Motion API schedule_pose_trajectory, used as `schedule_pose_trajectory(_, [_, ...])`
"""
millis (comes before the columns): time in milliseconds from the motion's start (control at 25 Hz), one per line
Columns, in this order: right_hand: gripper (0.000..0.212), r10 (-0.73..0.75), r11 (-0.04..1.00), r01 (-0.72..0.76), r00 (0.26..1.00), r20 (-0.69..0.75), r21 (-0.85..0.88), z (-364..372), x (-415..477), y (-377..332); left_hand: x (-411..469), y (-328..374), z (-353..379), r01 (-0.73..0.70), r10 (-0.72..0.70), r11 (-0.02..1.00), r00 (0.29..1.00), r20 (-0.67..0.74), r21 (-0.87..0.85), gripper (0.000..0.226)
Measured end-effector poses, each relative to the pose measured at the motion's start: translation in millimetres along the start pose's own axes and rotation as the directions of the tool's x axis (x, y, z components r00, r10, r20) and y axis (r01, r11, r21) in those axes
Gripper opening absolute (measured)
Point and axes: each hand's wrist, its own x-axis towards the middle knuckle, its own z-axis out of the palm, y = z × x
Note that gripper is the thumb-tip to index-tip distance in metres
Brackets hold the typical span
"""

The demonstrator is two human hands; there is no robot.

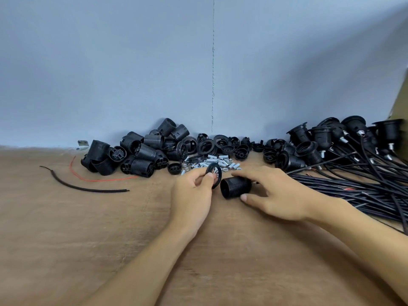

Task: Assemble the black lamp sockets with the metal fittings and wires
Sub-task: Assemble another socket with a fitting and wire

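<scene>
My left hand pinches a black threaded ring upright between thumb and fingers. Just right of it, my right hand grips a black ribbed lamp socket lying on its side, its open end facing the ring; ring and socket are close but apart. A heap of small metal fittings lies right behind the hands. Loose black socket bodies are piled at the back left, and caps and rings at the back middle.
Finished sockets with black wires fill the right side, the cables running under my right forearm. A loose black wire and a thin red wire lie at left on the brown table. A grey wall stands behind.
</scene>
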Motion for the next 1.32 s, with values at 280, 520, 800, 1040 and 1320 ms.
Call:
schedule_pose_trajectory(280, [0.041, -0.014, 0.991, 0.043, 0.976, -0.216, 0.131, 12, -6, 4, -6, 0, 1, -0.223, 0.202, 0.930, 0.974, 0.102, 0.293, 0.018])
schedule_pose_trajectory(520, [0.045, -0.005, 0.986, 0.049, 0.964, -0.265, 0.162, 15, -6, 5, -8, 1, -1, -0.241, 0.213, 0.933, 0.968, 0.132, 0.267, 0.017])
schedule_pose_trajectory(800, [0.038, 0.056, 0.971, 0.005, 0.968, -0.245, 0.239, 14, -9, 2, -8, 1, -2, -0.257, 0.244, 0.947, 0.966, 0.092, 0.194, 0.022])
schedule_pose_trajectory(1040, [0.038, 0.046, 0.972, 0.023, 0.957, -0.287, 0.232, 9, -8, 1, -10, 0, -2, -0.294, 0.286, 0.923, 0.956, 0.071, 0.247, 0.018])
schedule_pose_trajectory(1320, [0.044, 0.003, 0.979, 0.060, 0.951, -0.308, 0.193, 10, -9, 0, -12, 0, 0, -0.397, 0.414, 0.835, 0.909, 0.041, 0.381, 0.018])
